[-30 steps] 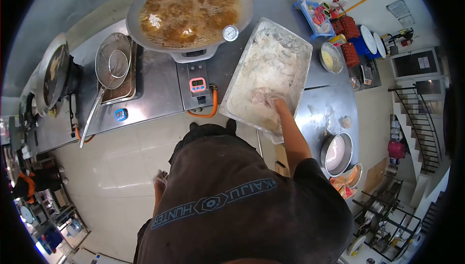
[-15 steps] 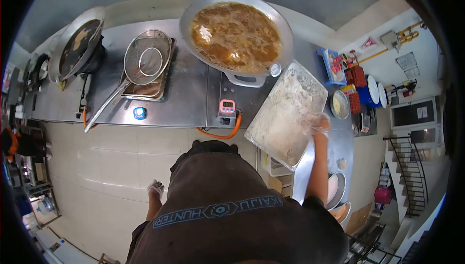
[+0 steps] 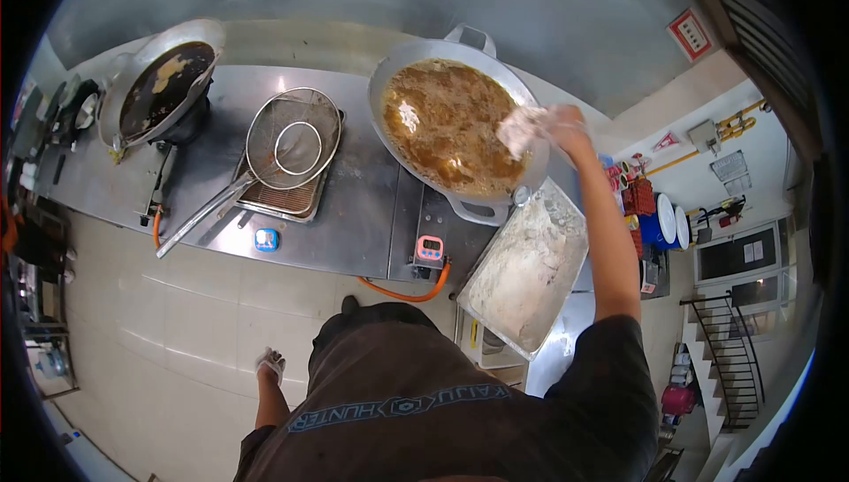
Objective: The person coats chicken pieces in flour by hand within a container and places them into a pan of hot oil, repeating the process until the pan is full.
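Note:
Gloved in clear plastic, my right hand (image 3: 562, 126) is closed on a flour-coated piece of food (image 3: 522, 131), whose exact kind I cannot make out. It is over the right side of a large metal wok (image 3: 379, 119) full of bubbling brown oil (image 3: 447, 119). Below that hand lies a metal tray of white flour (image 3: 531, 274), with clumps along its far end. My left hand (image 3: 271, 363), also gloved, hangs low beside my body above the floor, its fingers loosely apart and nothing in them.
A wire strainer (image 3: 292, 139) rests on a rack tray (image 3: 287, 206) at the counter's middle. Blue (image 3: 266, 240) and pink (image 3: 430, 248) timers sit near the front edge. Another wok (image 3: 168, 84) with dark oil stands left. An orange hose (image 3: 416, 297) loops below the counter edge.
My right hand has moved from the flour tray up and over the oil, now with a floured piece in it. My left hand still hangs at my side. The view has shifted.

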### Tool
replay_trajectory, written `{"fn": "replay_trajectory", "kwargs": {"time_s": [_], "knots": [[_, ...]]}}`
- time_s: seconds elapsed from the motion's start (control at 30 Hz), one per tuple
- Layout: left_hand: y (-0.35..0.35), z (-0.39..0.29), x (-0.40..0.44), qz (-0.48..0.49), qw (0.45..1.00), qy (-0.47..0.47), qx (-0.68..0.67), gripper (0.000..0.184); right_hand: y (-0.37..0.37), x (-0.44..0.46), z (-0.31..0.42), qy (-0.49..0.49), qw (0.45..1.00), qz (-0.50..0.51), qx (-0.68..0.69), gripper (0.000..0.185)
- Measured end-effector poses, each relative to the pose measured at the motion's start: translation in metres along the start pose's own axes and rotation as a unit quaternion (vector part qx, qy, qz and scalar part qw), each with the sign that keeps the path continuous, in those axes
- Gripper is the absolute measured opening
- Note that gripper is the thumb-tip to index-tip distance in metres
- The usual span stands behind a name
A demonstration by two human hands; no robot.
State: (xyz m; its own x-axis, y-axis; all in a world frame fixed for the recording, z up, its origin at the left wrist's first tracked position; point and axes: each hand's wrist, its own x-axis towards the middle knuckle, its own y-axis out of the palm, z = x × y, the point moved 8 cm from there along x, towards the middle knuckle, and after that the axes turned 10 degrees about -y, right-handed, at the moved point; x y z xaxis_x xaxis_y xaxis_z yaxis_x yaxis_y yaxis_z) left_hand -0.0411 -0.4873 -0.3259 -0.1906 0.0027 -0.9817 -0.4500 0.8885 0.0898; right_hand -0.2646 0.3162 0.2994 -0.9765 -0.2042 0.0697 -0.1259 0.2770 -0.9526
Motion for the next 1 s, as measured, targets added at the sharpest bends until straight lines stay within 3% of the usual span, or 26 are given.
{"fn": "replay_trajectory", "kwargs": {"time_s": [0.03, 0.1, 0.17, 0.27, 0.37, 0.4, 0.5, 0.57, 0.63, 0.7, 0.77, 0.83, 0.9, 0.93, 1.0], "knots": [[0.001, 0.001, -0.005, -0.004, 1.0, -0.004, -0.007, 0.027, 0.024, 0.03, -0.004, -0.051, 0.998, -0.019, -0.007, 0.029], [-0.007, 0.006, 0.004, -0.016, 0.999, -0.003, -0.04, 0.026, 0.062, 0.091, -0.017, 0.039, 0.999, 0.018, -0.008, 0.031], [-0.011, 0.012, -0.018, -0.025, 0.998, -0.009, -0.053, 0.026, 0.059, 0.137, -0.003, 0.096, 0.995, -0.019, 0.004, 0.031], [-0.018, 0.023, -0.041, -0.038, 0.996, 0.004, -0.077, 0.027, 0.063, 0.176, 0.002, 0.264, 0.946, -0.096, 0.163, 0.028], [-0.049, 0.051, -0.026, -0.045, 0.996, -0.013, -0.081, 0.03, 0.113, 0.234, 0.011, 0.157, 0.987, -0.021, 0.026, 0.028], [-0.058, 0.061, -0.022, -0.046, 0.995, -0.025, -0.079, 0.03, 0.061, 0.224, 0.075, 0.005, 0.991, 0.057, -0.123, 0.028], [-0.072, 0.082, -0.018, -0.034, 0.993, -0.042, -0.1, 0.031, 0.155, 0.254, 0.045, 0.045, 0.991, 0.123, -0.005, 0.048], [-0.066, 0.089, -0.027, -0.006, 0.992, -0.039, -0.121, 0.031, 0.154, 0.243, 0.073, -0.063, 0.985, 0.16, -0.023, 0.037], [-0.065, 0.087, -0.03, -0.012, 0.992, -0.034, -0.123, 0.03, 0.092, 0.213, 0.084, 0.016, 0.977, 0.105, 0.186, 0.033], [-0.058, 0.086, -0.031, -0.016, 0.991, -0.03, -0.126, 0.029, 0.052, 0.176, 0.081, 0.235, 0.889, 0.11, 0.378, 0.028], [-0.046, 0.078, -0.035, -0.022, 0.991, -0.017, -0.13, 0.028, 0.014, 0.147, 0.081, 0.046, 0.986, 0.034, 0.158, 0.027], [-0.037, 0.07, -0.035, -0.026, 0.994, -0.012, -0.109, 0.028, -0.049, 0.085, 0.089, 0.015, 0.99, -0.083, 0.112, 0.027], [-0.029, 0.064, -0.019, -0.029, 0.998, -0.013, -0.062, 0.028, -0.077, 0.011, 0.075, 0.054, 0.962, -0.189, 0.187, 0.029], [-0.022, 0.058, -0.012, -0.001, 0.996, -0.002, -0.085, 0.027, -0.077, -0.03, 0.061, 0.127, 0.9, -0.277, 0.313, 0.027], [-0.006, 0.047, -0.012, -0.007, 0.998, 0.0, -0.063, 0.025, -0.057, -0.121, 0.031, 0.227, 0.819, -0.377, 0.368, 0.027]]}}
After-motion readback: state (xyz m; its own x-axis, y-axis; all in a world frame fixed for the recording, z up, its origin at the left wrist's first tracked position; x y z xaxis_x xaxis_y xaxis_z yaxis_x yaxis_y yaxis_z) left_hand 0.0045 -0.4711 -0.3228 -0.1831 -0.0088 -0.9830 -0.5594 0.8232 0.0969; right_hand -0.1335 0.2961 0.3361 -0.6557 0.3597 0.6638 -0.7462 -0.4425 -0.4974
